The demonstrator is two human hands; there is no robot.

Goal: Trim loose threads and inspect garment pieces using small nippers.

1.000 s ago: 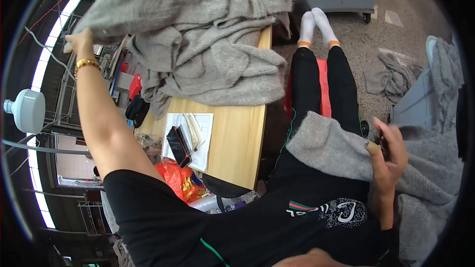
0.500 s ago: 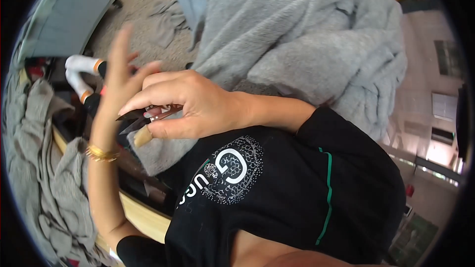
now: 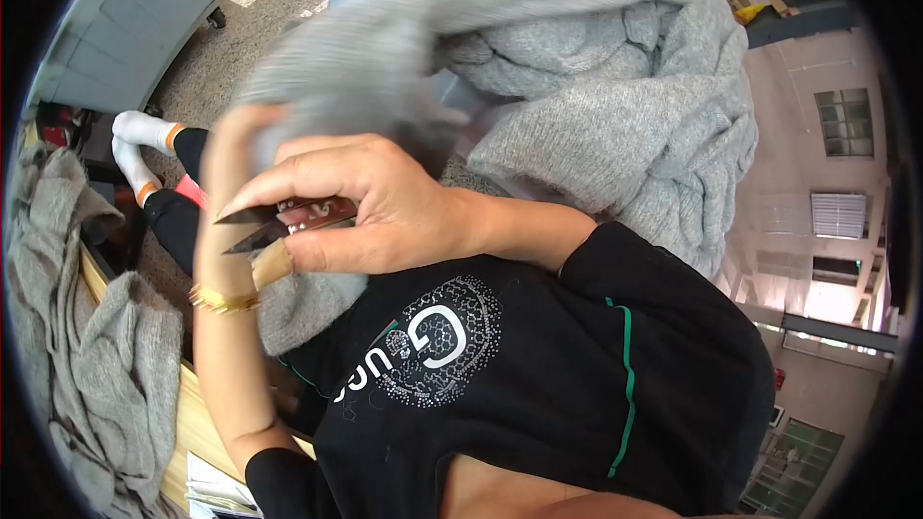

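Note:
My right hand point(image 3: 389, 207) is closed around a pair of thread snips point(image 3: 322, 214), whose dark pointed blades stand apart and point left. A tan wrap point(image 3: 273, 265) covers the tip of the right thumb. Behind the snips, my left hand point(image 3: 229, 149) is raised, with a gold bracelet point(image 3: 225, 298) at its wrist. It meets a blurred sweep of grey knitted fabric point(image 3: 356, 67), and its fingers are hidden or smeared there. Another piece of grey knit point(image 3: 312, 308) lies on my lap under the right hand.
A large heap of grey knit point(image 3: 615, 135) spreads ahead and to the right. More knit pieces point(image 3: 115, 375) hang over a pale wooden edge point(image 3: 183, 423) at left. Beyond stands a blue-grey wheeled bin point(image 3: 125, 29). White-socked feet point(image 3: 144, 130) show at left.
Grey fabric has swung across to the left hand, which showed spread, blurred fingers before. The right hand keeps the snips almost in place. The view has shifted slightly.

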